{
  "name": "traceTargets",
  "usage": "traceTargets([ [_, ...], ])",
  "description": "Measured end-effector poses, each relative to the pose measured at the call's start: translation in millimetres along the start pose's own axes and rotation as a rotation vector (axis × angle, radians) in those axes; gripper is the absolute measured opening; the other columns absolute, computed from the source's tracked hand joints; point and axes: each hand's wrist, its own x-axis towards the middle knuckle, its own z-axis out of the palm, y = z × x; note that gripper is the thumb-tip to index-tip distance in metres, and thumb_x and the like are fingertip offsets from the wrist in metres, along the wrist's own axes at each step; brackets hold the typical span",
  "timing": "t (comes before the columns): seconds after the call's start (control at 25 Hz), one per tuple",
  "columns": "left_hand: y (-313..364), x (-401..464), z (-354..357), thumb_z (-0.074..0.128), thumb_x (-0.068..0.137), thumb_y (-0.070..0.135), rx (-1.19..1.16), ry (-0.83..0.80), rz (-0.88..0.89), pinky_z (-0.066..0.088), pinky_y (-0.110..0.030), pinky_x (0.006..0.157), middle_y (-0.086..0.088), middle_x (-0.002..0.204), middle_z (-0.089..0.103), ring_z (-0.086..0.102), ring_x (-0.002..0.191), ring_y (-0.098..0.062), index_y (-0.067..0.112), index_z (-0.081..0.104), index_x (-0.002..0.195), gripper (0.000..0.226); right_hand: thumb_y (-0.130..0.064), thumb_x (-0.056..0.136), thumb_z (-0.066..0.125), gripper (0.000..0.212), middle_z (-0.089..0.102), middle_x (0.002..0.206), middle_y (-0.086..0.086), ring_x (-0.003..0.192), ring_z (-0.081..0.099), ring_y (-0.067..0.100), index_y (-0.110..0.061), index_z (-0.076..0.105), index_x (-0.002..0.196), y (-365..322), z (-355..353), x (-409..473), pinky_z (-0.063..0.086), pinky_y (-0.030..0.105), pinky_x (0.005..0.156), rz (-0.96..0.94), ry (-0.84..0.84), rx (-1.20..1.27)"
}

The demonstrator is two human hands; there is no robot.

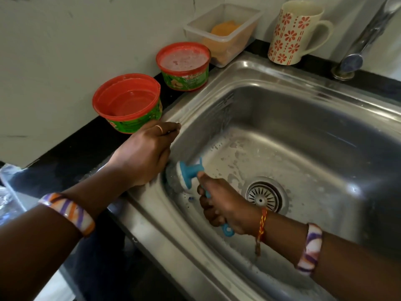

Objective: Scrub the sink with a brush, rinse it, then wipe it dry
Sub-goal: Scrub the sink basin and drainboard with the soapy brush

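Tubs come first: the nearer red-rimmed tub (127, 103) holds clear water, the farther tub (184, 65) foamy liquid; we cannot read their green labels. Our left hand (143, 156) rests on the sink (325, 118) rim, fingers loosely extended. Our right hand (223, 206) grips the blue brush (188, 174), its head against the sink's left wall. On the black surface (65, 148) a clear box (223, 33) holds something orange, beside a flowered mug (295, 33).
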Motion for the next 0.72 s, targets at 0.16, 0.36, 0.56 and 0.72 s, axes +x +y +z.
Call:
traceTargets([
  [0.16, 3.6, 1.3, -2.8, 0.034, 0.082, 0.014, 0.004, -0.031, -0.015, 0.044, -0.04, 0.092, -0.021, 0.121, 0.06, 0.058, 0.105, -0.038, -0.007, 0.062, 0.113, 0.047, -0.047, 0.096, 0.034, 0.041, 0.029, 0.05, -0.004, 0.032, 0.022, 0.005, -0.02, 0.037, 0.066, -8.8, -13.3, 7.8, 0.017, 0.011, 0.035, -0.009, -0.008, -0.298],
  [0.36, 4.2, 0.9, -5.7, 0.036, 0.081, 0.013, 0.008, -0.053, -0.02, 0.044, -0.04, 0.092, -0.022, 0.12, 0.06, 0.058, 0.105, -0.039, -0.007, 0.063, 0.113, 0.046, -0.042, 0.098, 0.034, 0.039, 0.037, 0.051, 0.002, 0.033, 0.032, 0.01, -0.007, 0.052, 0.095, 13.0, -2.3, 30.2, 0.026, 0.015, 0.036, 0.042, 0.099, -0.513],
  [0.56, 2.7, 1.9, -2.9, 0.035, 0.082, 0.014, -0.014, -0.04, -0.036, 0.044, -0.035, 0.092, -0.02, 0.119, 0.061, 0.059, 0.105, -0.036, -0.005, 0.064, 0.113, 0.046, -0.043, 0.098, 0.035, 0.038, 0.028, 0.054, -0.002, 0.025, 0.022, 0.003, -0.018, 0.04, 0.07, -50.0, -20.3, 12.1, 0.014, 0.007, 0.032, -0.119, 0.22, -0.09],
  [0.72, 3.4, 1.1, -2.1, 0.033, 0.082, 0.015, -0.03, -0.033, -0.046, 0.046, -0.038, 0.091, -0.019, 0.119, 0.061, 0.059, 0.105, -0.036, -0.005, 0.063, 0.114, 0.048, -0.043, 0.097, 0.037, 0.041, 0.035, 0.054, -0.001, 0.03, 0.034, 0.01, -0.016, 0.042, 0.067, -114.4, -46.9, 17.4, 0.024, 0.015, 0.034, -0.418, 0.565, 0.02],
])
